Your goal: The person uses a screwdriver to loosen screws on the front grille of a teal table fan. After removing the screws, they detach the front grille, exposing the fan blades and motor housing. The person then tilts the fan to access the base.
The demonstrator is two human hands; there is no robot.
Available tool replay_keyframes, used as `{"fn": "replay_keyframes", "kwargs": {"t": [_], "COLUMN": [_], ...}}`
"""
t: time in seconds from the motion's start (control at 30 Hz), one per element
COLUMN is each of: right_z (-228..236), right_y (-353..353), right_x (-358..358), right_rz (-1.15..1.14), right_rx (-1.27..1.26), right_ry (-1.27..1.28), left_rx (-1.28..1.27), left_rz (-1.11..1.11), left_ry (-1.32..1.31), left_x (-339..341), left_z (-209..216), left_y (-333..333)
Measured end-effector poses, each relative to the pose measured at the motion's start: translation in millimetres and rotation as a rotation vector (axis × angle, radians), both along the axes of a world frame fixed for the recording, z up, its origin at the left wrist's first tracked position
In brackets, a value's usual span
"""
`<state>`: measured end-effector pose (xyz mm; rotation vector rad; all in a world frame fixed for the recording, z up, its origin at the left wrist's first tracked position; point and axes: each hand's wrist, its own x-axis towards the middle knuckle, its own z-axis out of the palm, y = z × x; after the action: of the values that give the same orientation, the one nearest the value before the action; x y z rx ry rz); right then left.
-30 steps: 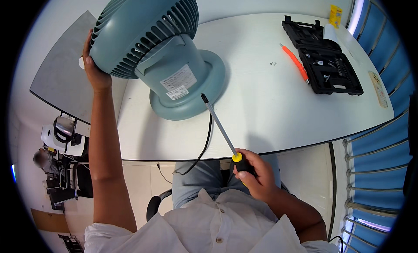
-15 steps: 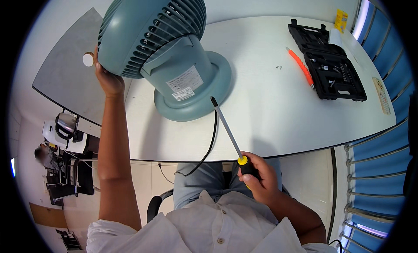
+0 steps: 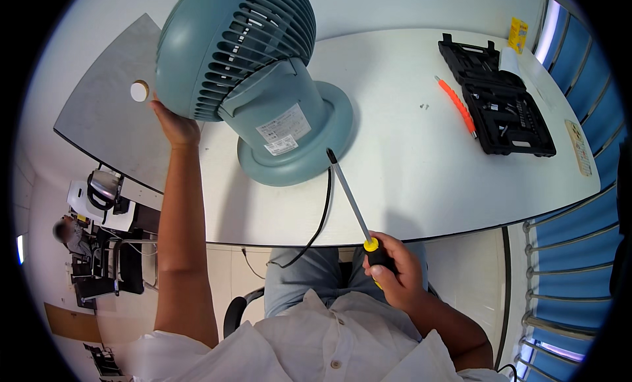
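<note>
While the left hand (image 3: 178,128), half-open, apparently steadies a round teal plastic fan (image 3: 196,50) against it, the right hand (image 3: 399,271) grips a black-and-yellow-handled steel screwdriver (image 3: 356,209)

Smooth, matt plastic fan (image 3: 264,92)

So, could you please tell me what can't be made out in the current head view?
All in the head view:
- Fan: its top is cut off by the upper edge.
- Left hand: its fingers are mostly hidden by the fan.
- Screwdriver: its handle is partly covered by the right hand.
- Small bits on the table: too small to identify.
</note>
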<state>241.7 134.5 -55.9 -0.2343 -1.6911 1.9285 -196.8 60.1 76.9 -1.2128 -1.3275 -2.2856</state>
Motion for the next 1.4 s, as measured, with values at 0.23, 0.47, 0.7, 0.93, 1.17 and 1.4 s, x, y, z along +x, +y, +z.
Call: {"fn": "replay_keyframes", "kwargs": {"t": [0.23,0.47,0.7,0.93,1.17,1.4], "right_z": [1,0,-1,9,81,129], "right_y": [0,-1,-3,-2,34,42], "right_x": [1,0,0,2,-11,-66], "right_rz": [0.001,0.017,0.010,-0.006,-0.215,-0.317], "right_rx": [0.003,-0.004,0.009,0.223,0.447,0.832], "right_ry": [-0.025,-0.022,-0.033,-0.048,-0.256,-0.074], "left_rx": [-0.010,0.002,0.013,-0.115,-0.460,-0.900], "left_rz": [-0.059,-0.122,-0.242,-0.271,0.065,0.262], "left_ry": [-0.127,-0.181,-0.281,-0.236,0.050,0.492], "left_x": [-8,-11,-30,-50,28,82], "left_z": [-8,-9,-22,-17,128,174], "left_y": [-3,6,12,-9,-1,34]}}
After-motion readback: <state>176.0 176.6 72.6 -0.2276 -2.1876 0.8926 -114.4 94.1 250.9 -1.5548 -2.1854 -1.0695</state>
